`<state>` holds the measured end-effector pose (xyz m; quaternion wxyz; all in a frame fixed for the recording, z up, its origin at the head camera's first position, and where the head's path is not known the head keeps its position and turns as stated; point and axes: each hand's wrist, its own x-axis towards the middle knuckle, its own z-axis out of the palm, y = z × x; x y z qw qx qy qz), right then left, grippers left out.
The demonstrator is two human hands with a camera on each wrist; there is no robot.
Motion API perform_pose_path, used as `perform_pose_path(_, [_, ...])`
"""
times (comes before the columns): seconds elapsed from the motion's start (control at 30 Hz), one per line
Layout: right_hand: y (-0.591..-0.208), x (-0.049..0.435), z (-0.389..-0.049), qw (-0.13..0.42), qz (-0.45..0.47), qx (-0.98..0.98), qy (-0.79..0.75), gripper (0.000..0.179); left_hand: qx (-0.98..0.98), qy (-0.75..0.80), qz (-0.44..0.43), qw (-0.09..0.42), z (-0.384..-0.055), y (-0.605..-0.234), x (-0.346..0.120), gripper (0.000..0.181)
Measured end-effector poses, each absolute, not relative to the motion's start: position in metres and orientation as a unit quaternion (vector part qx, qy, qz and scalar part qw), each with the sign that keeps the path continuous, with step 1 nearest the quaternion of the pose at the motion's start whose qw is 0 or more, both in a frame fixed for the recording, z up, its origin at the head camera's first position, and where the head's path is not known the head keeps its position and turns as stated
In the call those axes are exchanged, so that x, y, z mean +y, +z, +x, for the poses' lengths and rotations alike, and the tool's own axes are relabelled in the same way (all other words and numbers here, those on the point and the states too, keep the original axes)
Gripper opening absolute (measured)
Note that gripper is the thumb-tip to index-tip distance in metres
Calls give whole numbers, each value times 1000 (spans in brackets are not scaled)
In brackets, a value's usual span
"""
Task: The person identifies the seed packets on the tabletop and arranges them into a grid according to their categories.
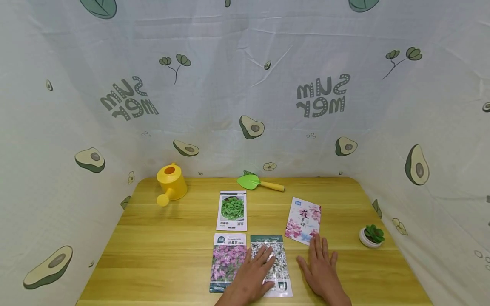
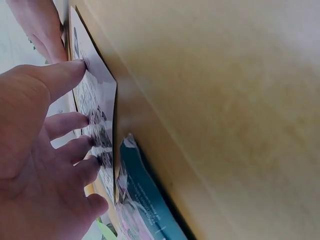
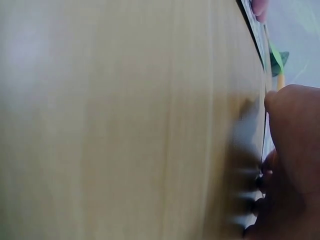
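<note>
My left hand lies over a seed packet with white flowers, its fingers spread and relaxed. In the left wrist view the fingertips touch that packet's face, with nothing gripped. A seed packet with purple-pink flowers lies just left of it, partly behind the hand. To the right, my right hand has its fingers extended low over the table. Its fingertips reach the lower edge of a pink-blossom packet; whether they touch it I cannot tell.
A packet picturing green leaves lies behind the purple one. Farther back are a yellow watering can on the left and a green toy trowel at the middle. A small potted succulent stands right. Printed cloth hangs behind the wooden table.
</note>
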<state>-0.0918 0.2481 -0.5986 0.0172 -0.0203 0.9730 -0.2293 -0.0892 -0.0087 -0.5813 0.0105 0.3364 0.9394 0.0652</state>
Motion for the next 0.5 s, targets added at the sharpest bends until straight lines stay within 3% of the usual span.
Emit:
perform_pose_path(0.27, [-601,248,-97,29,-23,974,-225,84,933,103,346,4,-91,-585,-14,68])
perform_pose_path(0.5, [-599,247,-102,1,-53,975,-214,78,930,182,318,16,-97,-580,-27,65])
